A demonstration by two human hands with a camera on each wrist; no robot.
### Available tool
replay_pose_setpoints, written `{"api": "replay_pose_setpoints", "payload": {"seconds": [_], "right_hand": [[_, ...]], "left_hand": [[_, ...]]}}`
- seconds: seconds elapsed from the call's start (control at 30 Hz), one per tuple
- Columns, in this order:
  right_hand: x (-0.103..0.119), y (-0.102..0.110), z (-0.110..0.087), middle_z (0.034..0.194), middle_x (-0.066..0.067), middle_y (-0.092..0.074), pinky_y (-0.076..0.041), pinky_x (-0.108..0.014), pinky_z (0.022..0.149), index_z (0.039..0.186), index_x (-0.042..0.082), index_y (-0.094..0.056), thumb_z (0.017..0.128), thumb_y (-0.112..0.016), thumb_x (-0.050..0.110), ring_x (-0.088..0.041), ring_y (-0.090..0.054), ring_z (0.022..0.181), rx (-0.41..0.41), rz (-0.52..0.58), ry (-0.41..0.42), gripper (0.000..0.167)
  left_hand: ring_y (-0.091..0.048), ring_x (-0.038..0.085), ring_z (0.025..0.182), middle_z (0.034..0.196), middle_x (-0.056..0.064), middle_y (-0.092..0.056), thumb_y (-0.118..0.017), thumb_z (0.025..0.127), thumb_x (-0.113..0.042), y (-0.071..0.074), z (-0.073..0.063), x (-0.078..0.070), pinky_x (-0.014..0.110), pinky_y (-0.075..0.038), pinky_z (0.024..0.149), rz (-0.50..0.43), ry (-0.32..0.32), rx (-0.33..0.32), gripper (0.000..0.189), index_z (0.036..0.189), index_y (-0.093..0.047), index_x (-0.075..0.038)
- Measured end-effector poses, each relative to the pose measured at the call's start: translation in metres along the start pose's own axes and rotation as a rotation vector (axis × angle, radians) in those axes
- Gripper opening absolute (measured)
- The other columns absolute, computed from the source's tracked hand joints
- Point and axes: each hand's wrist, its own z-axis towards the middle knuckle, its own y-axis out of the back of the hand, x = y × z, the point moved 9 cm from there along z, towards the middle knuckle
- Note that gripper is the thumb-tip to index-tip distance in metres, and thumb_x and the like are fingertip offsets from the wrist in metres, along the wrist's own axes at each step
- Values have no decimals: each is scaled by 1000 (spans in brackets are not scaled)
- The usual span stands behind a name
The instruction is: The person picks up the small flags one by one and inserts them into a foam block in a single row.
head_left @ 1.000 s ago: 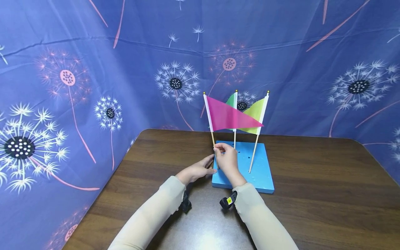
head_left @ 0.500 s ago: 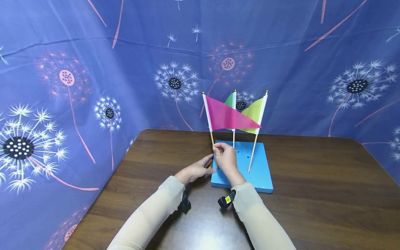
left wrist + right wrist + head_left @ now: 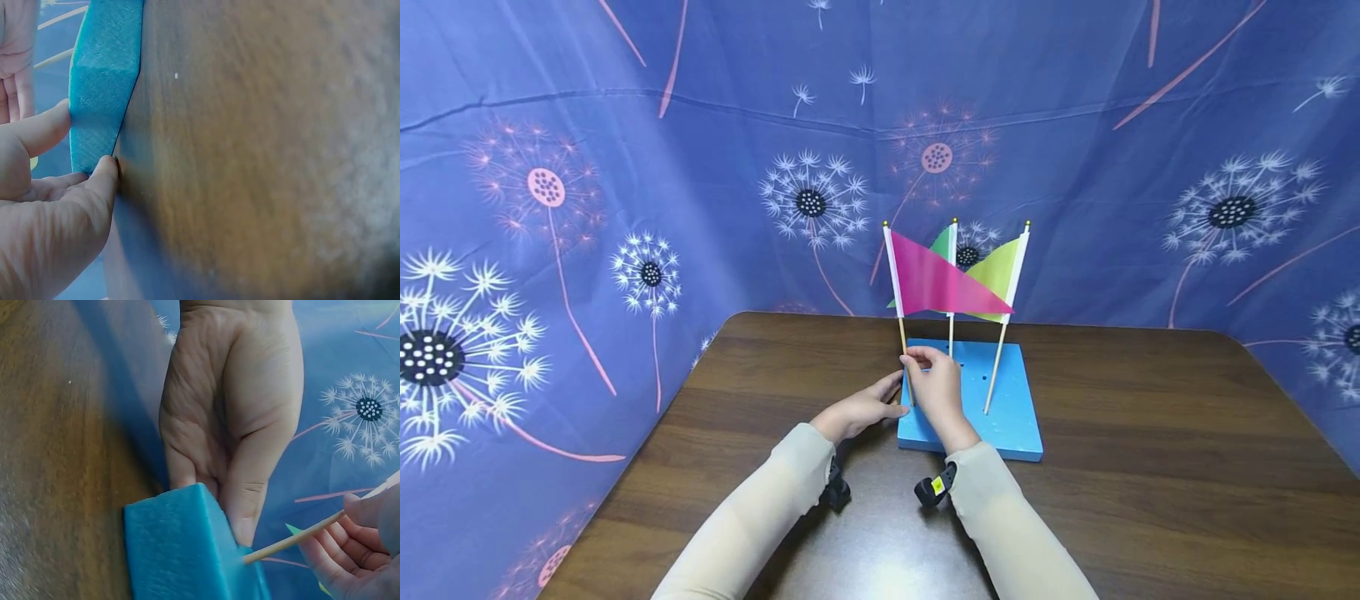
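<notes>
My right hand (image 3: 938,387) pinches the thin wooden stick of a pink pennant flag (image 3: 932,283) between thumb and fingers. The lower end of this stick (image 3: 294,539) meets the top of a blue foam-like block (image 3: 1015,417) near its left edge. My left hand (image 3: 857,412) grips that left edge, thumb on top and fingers at the side, as the right wrist view shows. A green flag (image 3: 942,242) stands at the back of the block, partly hidden behind the pink one. On the right, a yellow-green flag (image 3: 1000,267) stands with its stick tilted.
The block has small dark holes (image 3: 984,377) in its top. It lies toward the far side of a brown wooden table (image 3: 1150,433). A blue cloth (image 3: 1075,100) with dandelion prints hangs behind and to the left.
The head view has shifted a little, so the scene sits further left. The pink flag leans slightly less to the left. Both hands keep their holds.
</notes>
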Motion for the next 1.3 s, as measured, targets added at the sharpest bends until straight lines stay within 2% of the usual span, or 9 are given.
{"api": "replay_pose_setpoints", "payload": {"seconds": [0.13, 0.2, 0.23, 0.37, 0.63, 0.77, 0.97, 1.17, 1.3], "right_hand": [[5, 3, 1, 94, -11, -75, -54, -40, 74, 102, 3, -75, 90, -70, 18, -24, -69, 86, 6, -8, 18, 19], [6, 6, 2, 94, -11, -75, -54, -38, 73, 103, 4, -75, 90, -70, 19, -24, -69, 86, 8, -24, 24, 20], [6, 7, 1, 94, -11, -75, -55, -37, 68, 103, 3, -75, 90, -70, 19, -24, -68, 86, 10, -26, 21, 21], [4, 12, 0, 92, -11, -75, -53, -31, 66, 102, 3, -75, 90, -70, 21, -24, -68, 84, 17, -17, 8, 22], [-7, 24, 1, 83, -14, -74, -49, -14, 58, 100, 1, -75, 89, -72, 18, -21, -71, 73, -30, 98, -22, 21], [-11, 32, 0, 83, -14, -74, -48, -13, 58, 101, 1, -74, 89, -72, 18, -21, -71, 74, -47, 142, -43, 21], [-16, 47, 2, 87, -17, -72, -53, -13, 62, 104, 1, -73, 88, -73, 15, -26, -72, 76, -66, 242, -39, 22], [-19, 61, 5, 94, -23, -70, -56, -14, 68, 107, -2, -70, 87, -73, 12, -9, -69, 71, -80, 353, -43, 25], [-8, 74, 1, 96, -29, -68, -55, -13, 69, 108, -9, -68, 87, -70, 4, -4, -67, 69, -85, 376, -47, 25]], "left_hand": [[-5, 30, 151, 164, 13, -6, -56, 97, -8, 3, 1, 1, 49, -13, 122, -14, 2, -10, 76, 157, -9, -9], [-5, 30, 151, 164, 12, -6, -56, 97, -8, 3, 2, 1, 49, -13, 122, -24, 3, -10, 76, 157, -9, -9], [-4, 29, 151, 164, 12, -6, -56, 97, -9, 3, 2, 2, 48, -13, 122, -28, 7, -9, 76, 157, -9, -10], [-5, 29, 151, 164, 13, -7, -55, 98, -10, 3, 1, 5, 48, -13, 122, -35, 18, -8, 76, 157, -8, -9], [-7, 27, 151, 164, 13, -6, -53, 99, -11, 5, 4, 9, 47, -16, 121, -86, 7, -12, 74, 157, -7, -8], [-7, 28, 151, 164, 13, -4, -54, 98, -10, 2, 4, 10, 47, -17, 121, -121, 8, -10, 76, 157, -6, -8], [-11, 26, 151, 164, 12, -8, -57, 97, -9, 0, 4, 7, 46, -20, 120, -169, -12, -44, 76, 157, -11, -10], [-11, 24, 151, 164, 10, -9, -53, 98, -5, 5, 1, -1, 45, -22, 120, -226, -70, -78, 72, 156, -12, -10], [-10, 26, 151, 163, 12, -9, -52, 98, -3, 9, -1, -3, 46, -20, 120, -242, -113, -91, 71, 156, -11, -6]]}}
